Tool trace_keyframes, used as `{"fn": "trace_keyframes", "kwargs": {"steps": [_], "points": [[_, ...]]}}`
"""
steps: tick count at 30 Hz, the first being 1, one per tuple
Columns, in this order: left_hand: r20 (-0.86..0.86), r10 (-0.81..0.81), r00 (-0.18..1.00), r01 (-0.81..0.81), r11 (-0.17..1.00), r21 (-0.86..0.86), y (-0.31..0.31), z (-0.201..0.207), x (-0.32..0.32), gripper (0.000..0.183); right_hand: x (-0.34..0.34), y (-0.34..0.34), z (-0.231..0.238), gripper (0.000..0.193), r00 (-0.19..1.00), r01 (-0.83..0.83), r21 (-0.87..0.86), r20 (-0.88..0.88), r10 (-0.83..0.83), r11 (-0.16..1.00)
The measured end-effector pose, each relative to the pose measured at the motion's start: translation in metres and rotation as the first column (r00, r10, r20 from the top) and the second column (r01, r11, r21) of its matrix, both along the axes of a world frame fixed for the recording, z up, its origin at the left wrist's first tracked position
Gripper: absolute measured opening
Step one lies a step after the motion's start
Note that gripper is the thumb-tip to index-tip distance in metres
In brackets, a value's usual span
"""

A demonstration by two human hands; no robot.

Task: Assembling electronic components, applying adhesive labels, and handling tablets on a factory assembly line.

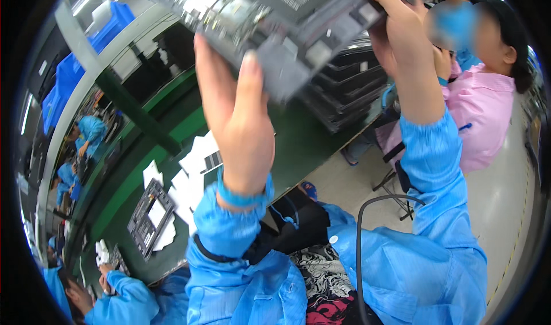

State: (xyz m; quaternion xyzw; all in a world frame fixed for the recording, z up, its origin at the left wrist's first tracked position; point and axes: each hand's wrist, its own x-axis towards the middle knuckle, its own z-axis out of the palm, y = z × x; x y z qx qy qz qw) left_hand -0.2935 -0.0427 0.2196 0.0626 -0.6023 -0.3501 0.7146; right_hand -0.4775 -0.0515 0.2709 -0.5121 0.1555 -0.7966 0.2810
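High at the top of the view, both my hands hold up an opened laptop base [275,46], blurred and cut off by the upper edge. It is tilted, and a circuit board and a dark battery-like block with a printed label show on its face. My left hand [244,124] grips its near left corner, thumb on one side and fingers along the other. My right hand [404,43] clasps the right edge, its fingers partly hidden behind it. Below and beyond the base stands a stack of black trays [347,89] on the green bench.
On the green bench [189,109] at left lie a black laptop frame [150,219] and white paper sheets [186,190]. A co-worker in pink [482,115] sits close at right; another in blue [123,299] works at lower left. A dark cable [360,256] hangs from my right sleeve.
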Motion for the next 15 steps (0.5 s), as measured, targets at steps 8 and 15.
{"fn": "trace_keyframes", "kwargs": {"steps": [8, 15], "points": [[-0.131, 0.216, 0.968, -0.149, 0.907, 0.394, 0.084, -0.106, 0.142, 0.079, 0.156, 0.074, -0.16, 0.028, 0.994, -0.046, -0.033, -0.1, 0.042, 0.998], [0.149, -0.091, 0.985, -0.045, 0.691, 0.721, 0.09, -0.157, 0.248, 0.09, 0.137, -0.018, -0.191, 0.039, 0.976, -0.02, 0.537, -0.173, 0.133, 0.843]]}}
